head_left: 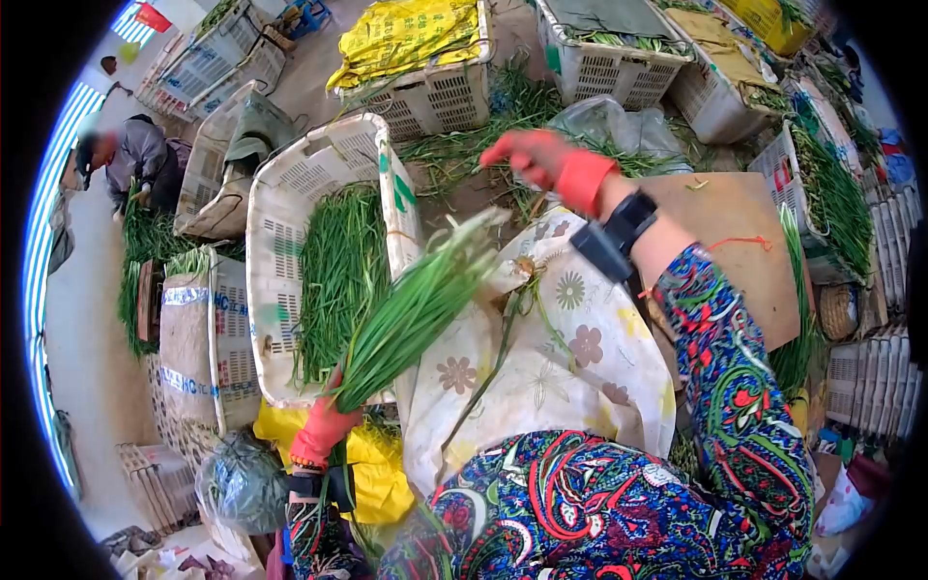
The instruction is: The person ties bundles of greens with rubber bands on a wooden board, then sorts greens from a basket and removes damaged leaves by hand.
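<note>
My left hand [327,432], in a red glove, is wrapped round the leafy end of a bunch of chives [416,314]. The bunch slants up to the right, its pale stem ends over a floral cloth [541,387] spread on my lap. Up and to the right, my right hand [556,164], also red-gloved, is raised apart from the bunch. Its fingers reach left, somewhat blurred, and nothing shows in them. On the cloth lies a small clump with pale ends and loose stalks [517,275]. A white crate [396,208] on my left holds more chives [343,271].
Several crates stand ahead, one under a yellow sack [411,43]. Loose greens [454,145] and clear plastic [619,130] cover the floor there. A brown board [725,232] lies to the right. Another person [145,159] bends over greens at far left.
</note>
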Demonstrator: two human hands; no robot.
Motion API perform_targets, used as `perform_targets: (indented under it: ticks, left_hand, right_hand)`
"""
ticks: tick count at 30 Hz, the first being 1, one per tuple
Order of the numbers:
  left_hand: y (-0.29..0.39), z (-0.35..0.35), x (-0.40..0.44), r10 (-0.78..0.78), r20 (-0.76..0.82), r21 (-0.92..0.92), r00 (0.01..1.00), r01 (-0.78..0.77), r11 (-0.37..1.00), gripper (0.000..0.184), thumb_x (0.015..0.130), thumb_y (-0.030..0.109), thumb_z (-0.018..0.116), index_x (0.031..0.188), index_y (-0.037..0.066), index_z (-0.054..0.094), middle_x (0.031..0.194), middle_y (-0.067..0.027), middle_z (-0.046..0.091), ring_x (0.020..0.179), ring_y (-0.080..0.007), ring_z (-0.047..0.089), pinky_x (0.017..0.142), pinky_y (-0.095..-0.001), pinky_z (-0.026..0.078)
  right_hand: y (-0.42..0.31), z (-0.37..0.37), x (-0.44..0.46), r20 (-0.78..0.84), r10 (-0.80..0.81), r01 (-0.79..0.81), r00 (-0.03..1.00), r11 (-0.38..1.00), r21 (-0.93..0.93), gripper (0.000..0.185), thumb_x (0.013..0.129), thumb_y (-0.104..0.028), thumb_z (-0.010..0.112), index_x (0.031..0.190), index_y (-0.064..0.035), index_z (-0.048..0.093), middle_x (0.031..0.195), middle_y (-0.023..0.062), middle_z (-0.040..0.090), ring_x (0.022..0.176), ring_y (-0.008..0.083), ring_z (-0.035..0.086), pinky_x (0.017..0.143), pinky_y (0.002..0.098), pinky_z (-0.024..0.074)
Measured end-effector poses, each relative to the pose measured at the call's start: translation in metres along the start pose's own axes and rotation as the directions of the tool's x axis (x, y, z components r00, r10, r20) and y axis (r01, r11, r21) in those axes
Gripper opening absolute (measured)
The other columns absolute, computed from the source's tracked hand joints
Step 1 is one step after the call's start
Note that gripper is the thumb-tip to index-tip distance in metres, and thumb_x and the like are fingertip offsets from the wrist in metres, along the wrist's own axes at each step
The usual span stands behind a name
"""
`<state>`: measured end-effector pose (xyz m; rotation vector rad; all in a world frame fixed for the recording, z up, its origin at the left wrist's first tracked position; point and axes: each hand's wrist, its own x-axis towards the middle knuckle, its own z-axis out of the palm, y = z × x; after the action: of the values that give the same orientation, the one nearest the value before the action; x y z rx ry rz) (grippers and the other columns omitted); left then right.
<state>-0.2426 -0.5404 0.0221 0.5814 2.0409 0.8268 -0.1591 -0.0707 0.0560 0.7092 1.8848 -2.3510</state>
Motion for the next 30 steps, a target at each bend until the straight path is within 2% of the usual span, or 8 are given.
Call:
perform_targets:
  ticks: [5, 7, 10, 13, 15, 20, 25, 30]
  left_hand:
    - [-0.043, 0.016, 0.004, -0.137, 0.03, -0.295, 0.99, 0.14, 0.945, 0.077, 0.074, 0.002, 0.06, 0.136, 0.009, 0.015, 0.096, -0.0051, 0.054, 0.07, -0.0111, 0.054, 0.059, -0.0243, 0.049]
    - [-0.035, 0.024, 0.001, -0.139, -0.012, -0.296, 0.99, 0.13, 0.946, 0.067, 0.075, 0.004, 0.06, 0.131, 0.005, 0.023, 0.092, -0.0048, 0.055, 0.068, -0.0112, 0.054, 0.057, -0.023, 0.048]
    - [-0.029, 0.041, 0.005, -0.078, -0.123, -0.311, 0.989, 0.037, 0.95, 0.054, 0.075, 0.004, 0.06, 0.123, 0.001, 0.035, 0.081, -0.0038, 0.057, 0.058, -0.0111, 0.054, 0.053, -0.0232, 0.046]
    - [-0.042, 0.048, 0.007, 0.079, -0.171, 0.06, 0.982, -0.07, 0.996, 0.058, 0.074, 0.009, 0.06, 0.127, 0.004, 0.036, 0.103, -0.0132, 0.055, 0.082, -0.0221, 0.058, 0.069, -0.0289, 0.047]
    - [-0.031, 0.052, 0.0, 0.099, -0.191, 0.2, 0.976, -0.06, 0.978, 0.059, 0.073, 0.01, 0.06, 0.128, 0.005, 0.036, 0.113, -0.0176, 0.053, 0.096, -0.0269, 0.057, 0.076, -0.0307, 0.046]
    - [-0.025, 0.052, 0.001, 0.172, -0.171, 0.218, 0.97, -0.133, 0.967, 0.073, 0.073, 0.005, 0.059, 0.135, 0.005, 0.02, 0.108, -0.013, 0.057, 0.087, -0.0223, 0.06, 0.073, -0.0287, 0.047]
    - [-0.024, 0.053, 0.008, -0.026, -0.107, -0.241, 0.994, 0.0, 0.97, 0.071, 0.074, 0.005, 0.059, 0.134, 0.005, 0.021, 0.095, -0.0076, 0.057, 0.069, -0.0131, 0.057, 0.062, -0.0262, 0.048]
    - [-0.023, 0.049, 0.011, -0.114, -0.037, -0.398, 0.993, 0.089, 0.913, 0.068, 0.074, 0.003, 0.061, 0.131, 0.005, 0.024, 0.089, -0.0066, 0.056, 0.063, -0.0126, 0.056, 0.056, -0.0257, 0.049]
  right_hand:
    - [-0.042, -0.068, 0.004, -0.254, -0.226, 0.285, 0.94, 0.932, 0.224, 0.024, 0.085, -0.023, 0.046, 0.095, -0.0082, 0.062, 0.054, -0.0107, 0.029, 0.039, 0.0006, 0.022, 0.034, 0.018, 0.0135]
    - [-0.032, -0.035, -0.008, -0.152, -0.171, 0.147, 0.974, 0.976, -0.159, 0.024, 0.079, -0.032, 0.052, 0.087, -0.0132, 0.065, 0.055, -0.0081, 0.035, 0.041, 0.0018, 0.025, 0.036, 0.0176, 0.016]
    - [0.032, 0.037, -0.011, 0.077, 0.025, 0.011, 0.997, 0.9, -0.435, 0.034, 0.075, -0.04, 0.056, 0.092, -0.0124, 0.066, 0.074, 0.0029, 0.059, 0.062, 0.0092, 0.05, 0.049, 0.0236, 0.0397]
    - [0.078, 0.086, 0.007, 0.044, 0.118, -0.078, 0.992, 0.847, -0.525, 0.044, 0.071, -0.044, 0.059, 0.087, -0.0031, 0.063, 0.067, 0.0075, 0.062, 0.055, 0.0159, 0.057, 0.052, 0.0297, 0.0463]
    - [0.103, 0.098, 0.023, -0.048, -0.034, 0.0, 0.998, 0.821, -0.571, 0.042, 0.07, -0.041, 0.06, 0.079, -0.0006, 0.062, 0.065, 0.0103, 0.061, 0.053, 0.0188, 0.057, 0.05, 0.0299, 0.0456]
    - [0.13, 0.098, 0.057, -0.068, 0.015, -0.045, 0.998, 0.883, -0.466, 0.035, 0.073, -0.033, 0.058, 0.074, 0.0017, 0.061, 0.064, 0.013, 0.058, 0.05, 0.0202, 0.056, 0.049, 0.0316, 0.0443]
    - [0.074, 0.077, 0.033, -0.035, 0.119, -0.124, 0.992, 0.974, -0.187, 0.022, 0.076, -0.023, 0.054, 0.075, -0.0037, 0.064, 0.063, 0.0069, 0.056, 0.045, 0.0167, 0.05, 0.044, 0.0294, 0.0407]
    - [-0.001, -0.005, 0.044, -0.188, -0.012, -0.035, 0.982, 0.97, -0.242, 0.018, 0.077, -0.015, 0.048, 0.084, -0.0072, 0.063, 0.059, 0.0002, 0.049, 0.051, 0.0092, 0.044, 0.041, 0.0226, 0.0367]
